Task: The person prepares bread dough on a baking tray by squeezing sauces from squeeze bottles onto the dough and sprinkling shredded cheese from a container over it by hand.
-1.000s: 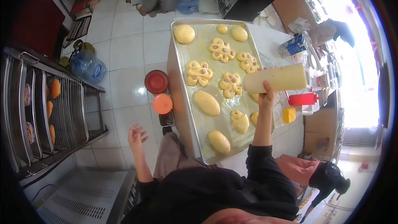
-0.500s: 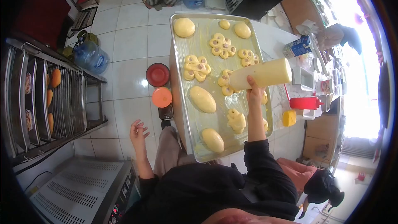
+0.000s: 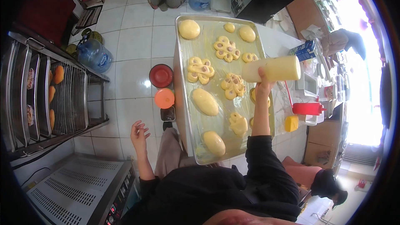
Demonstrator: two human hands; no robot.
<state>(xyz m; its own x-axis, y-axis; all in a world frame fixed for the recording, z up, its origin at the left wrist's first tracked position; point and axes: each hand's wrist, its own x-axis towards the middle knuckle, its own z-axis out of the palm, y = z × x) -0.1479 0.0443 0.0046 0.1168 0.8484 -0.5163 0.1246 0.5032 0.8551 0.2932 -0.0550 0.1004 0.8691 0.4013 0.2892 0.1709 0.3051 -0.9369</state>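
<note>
My right hand (image 3: 265, 84) is wrapped round a pale yellow squeeze bottle (image 3: 273, 69), which lies nearly level above the right side of a metal baking tray (image 3: 186, 112). Its tip end points left, close to a flower-shaped dough (image 3: 233, 86); the nozzle itself I cannot make out. Other flower-shaped doughs with brown pieces, such as one at the upper middle (image 3: 226, 49), share the tray with smooth round and oval doughs (image 3: 205, 102). Some doughs are partly hidden under my right hand and forearm. Left of the tray, my left hand (image 3: 139, 131) hangs empty, fingers loosely curled and apart.
A rack (image 3: 66, 116) with baked bread stands at the left. Red (image 3: 161, 76) and orange (image 3: 164, 98) containers are beside the tray. A red bottle (image 3: 308, 108) and milk carton (image 3: 303, 51) lie at the right. Other people are behind the tray and at the lower right.
The bottle in my right hand first moved left over the flower-shaped dough, then back to the right, uncovering that dough. My left hand has barely moved. The view has shifted slightly.
</note>
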